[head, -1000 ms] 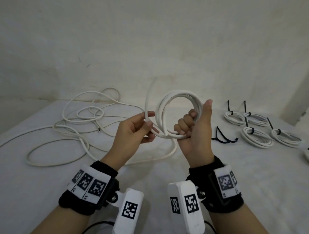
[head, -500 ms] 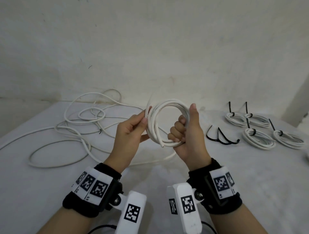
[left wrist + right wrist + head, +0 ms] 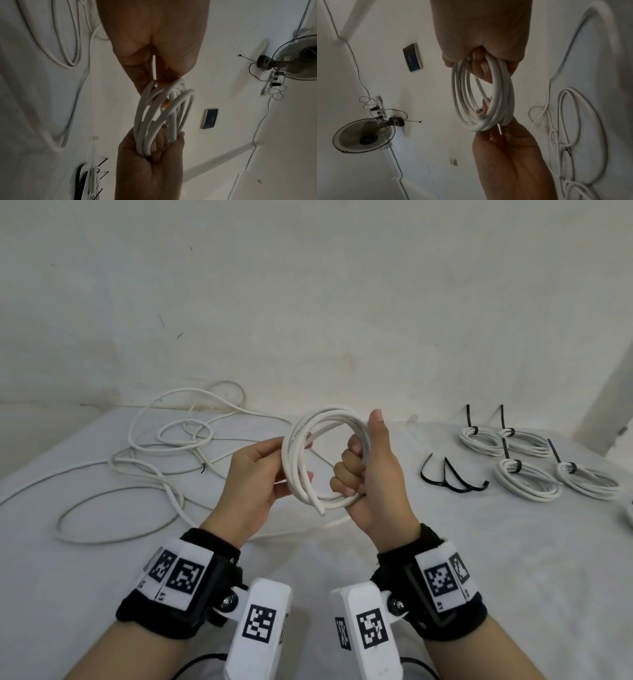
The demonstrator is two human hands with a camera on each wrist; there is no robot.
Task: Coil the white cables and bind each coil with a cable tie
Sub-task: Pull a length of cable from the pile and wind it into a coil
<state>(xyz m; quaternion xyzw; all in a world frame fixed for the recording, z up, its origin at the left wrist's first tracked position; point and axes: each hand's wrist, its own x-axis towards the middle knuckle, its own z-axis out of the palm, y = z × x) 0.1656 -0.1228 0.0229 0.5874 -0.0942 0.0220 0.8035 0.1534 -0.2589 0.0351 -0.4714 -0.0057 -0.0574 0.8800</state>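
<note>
Gripping white cable coil (image 3: 325, 460) between hands; right hand (image 3: 371, 474) fisted round right side; left hand (image 3: 253, 477) seemingly pinching left edge.

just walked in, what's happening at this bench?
A person is coiling white cable. The right hand grips a finished-looking coil with curled fingers, while the left hand pinches its opposite side; one cut end hangs free at the bottom. No tie is on it yet. Loose black cable ties lie on the table to the right, beside four already bound coils. More uncoiled cable sprawls to the left.
</note>
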